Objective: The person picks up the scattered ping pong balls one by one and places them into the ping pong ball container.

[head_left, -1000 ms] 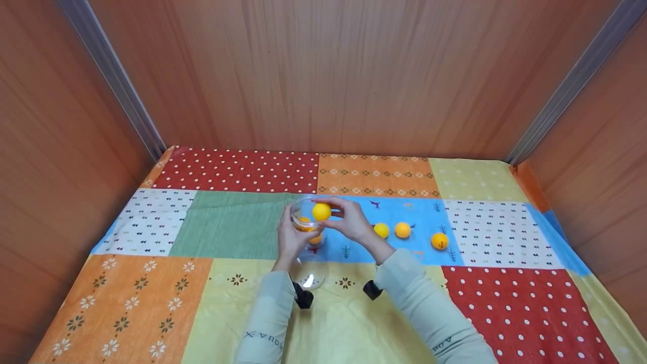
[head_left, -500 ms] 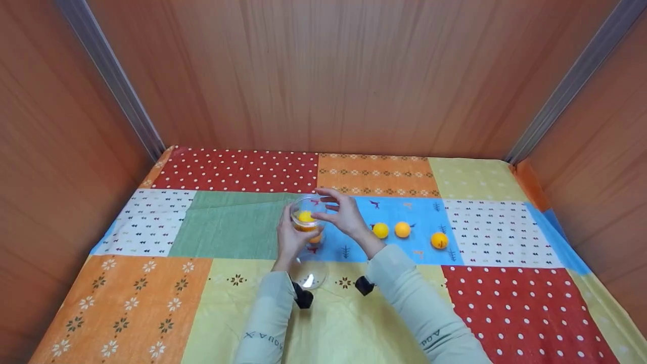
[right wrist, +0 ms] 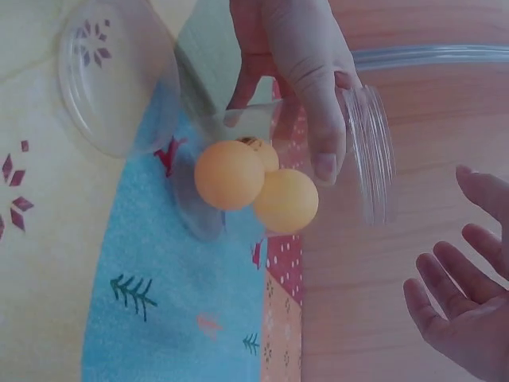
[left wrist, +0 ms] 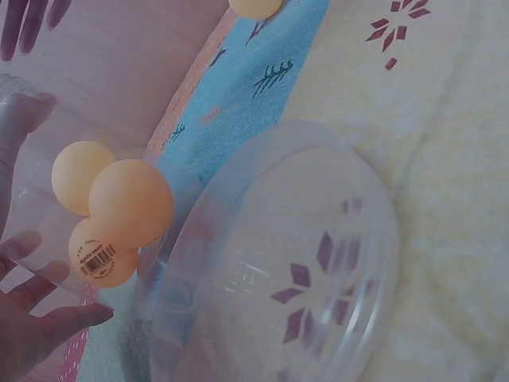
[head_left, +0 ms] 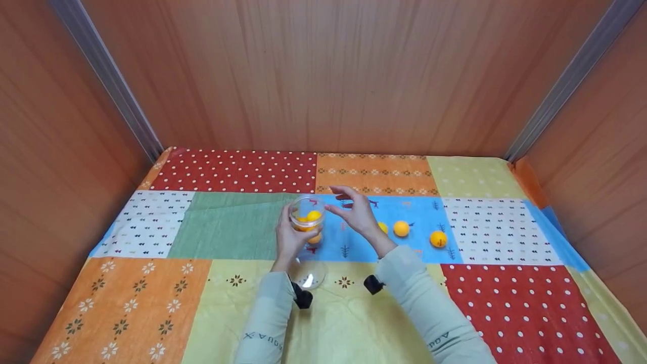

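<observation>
My left hand (head_left: 289, 240) grips a clear plastic jar (right wrist: 372, 155) with a threaded mouth, its fingers and thumb wrapped round the wall. Inside the jar lie three orange table tennis balls (right wrist: 229, 175), seen through the side in both wrist views. Just right of the jar's mouth, my right hand (head_left: 360, 215) hovers with spread fingers and holds nothing. Below the jar, a clear round lid (left wrist: 374, 239) rests on the cloth.
Right of the jar, two orange balls (head_left: 402, 228) (head_left: 438, 239) lie on the blue patch. A yellow ball (head_left: 382, 228) is partly hidden by my right wrist. Patchwork cloth (head_left: 237, 222) covers the table. Wood-patterned walls (head_left: 323, 76) enclose the back and sides.
My right hand has released a ball into the jar and drawn back to the right with its fingers apart. The left hand still holds the jar in nearly the same place.
</observation>
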`<state>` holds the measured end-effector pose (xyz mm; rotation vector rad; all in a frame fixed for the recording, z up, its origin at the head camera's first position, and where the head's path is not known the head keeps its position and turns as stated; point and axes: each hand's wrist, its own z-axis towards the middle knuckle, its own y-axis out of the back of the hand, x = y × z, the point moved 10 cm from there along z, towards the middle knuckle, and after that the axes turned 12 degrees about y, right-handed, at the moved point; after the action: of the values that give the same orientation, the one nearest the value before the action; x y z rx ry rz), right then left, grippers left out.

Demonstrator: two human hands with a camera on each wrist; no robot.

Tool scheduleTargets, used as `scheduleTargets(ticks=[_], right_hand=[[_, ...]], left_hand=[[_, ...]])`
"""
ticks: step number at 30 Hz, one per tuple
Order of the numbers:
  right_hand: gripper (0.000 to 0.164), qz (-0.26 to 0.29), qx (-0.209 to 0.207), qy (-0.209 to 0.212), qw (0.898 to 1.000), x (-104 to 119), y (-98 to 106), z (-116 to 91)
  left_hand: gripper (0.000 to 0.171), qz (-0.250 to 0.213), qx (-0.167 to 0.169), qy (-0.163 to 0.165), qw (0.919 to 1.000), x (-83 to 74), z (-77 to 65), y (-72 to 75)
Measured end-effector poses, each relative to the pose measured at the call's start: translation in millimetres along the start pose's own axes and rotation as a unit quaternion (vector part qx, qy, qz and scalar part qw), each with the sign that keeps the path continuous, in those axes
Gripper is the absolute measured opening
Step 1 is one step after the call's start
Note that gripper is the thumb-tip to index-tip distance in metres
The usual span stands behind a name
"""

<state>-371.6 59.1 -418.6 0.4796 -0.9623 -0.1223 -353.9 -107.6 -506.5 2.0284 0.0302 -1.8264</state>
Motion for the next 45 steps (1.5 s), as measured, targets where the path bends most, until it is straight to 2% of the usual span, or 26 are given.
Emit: scheduleTargets(ticks=[9,17,23,25,31,32,35,40,45], right_hand=[[0.04,0.006,-0.025,0.002,1.0,-8.6,27.0,-12.8],[0.034,-0.004,-0.051,0.004,0.999,9.9,55.9,-31.3],[0.037,-0.017,-0.072,-0.015,0.997,-26.9,74.6,-43.6],[0.038,-0.006,-0.083,-0.001,0.997,-43.8,81.1,-48.5],[0.041,0.002,-0.115,-0.031,0.993,-59.1,102.1,-67.3],[0.04,-0.011,-0.121,-0.052,0.991,-53.1,106.4,-71.1],[0.042,-0.014,-0.137,-0.08,0.987,-62.3,117.9,-80.5],[0.042,-0.024,-0.161,-0.109,0.981,-74.9,136.0,-94.3],[0.044,-0.038,-0.198,-0.131,0.971,-86.5,156.2,-107.1]], left_hand=[[0.076,0.005,-0.01,-0.004,0.9999,-0.4,-0.7,1.1],[0.079,0.003,-0.006,0.007,1.0,1.6,0.1,-0.1],[0.079,0.008,-0.008,0.009,0.9999,2.3,0.2,0.0],[0.079,0.009,-0.007,0.008,0.9999,2.4,0.2,-0.4],[0.079,0.006,-0.011,0.003,0.9999,1.8,0.7,0.0],[0.079,0.005,-0.011,0.001,0.9999,1.5,0.9,0.1],[0.079,0.008,-0.011,-0.004,0.9999,0.6,0.7,0.2],[0.078,0.004,-0.01,-0.025,0.9996,-2.2,-0.9,1.1],[0.078,0.006,-0.01,-0.024,0.9996,-2.1,-1.7,1.1]])
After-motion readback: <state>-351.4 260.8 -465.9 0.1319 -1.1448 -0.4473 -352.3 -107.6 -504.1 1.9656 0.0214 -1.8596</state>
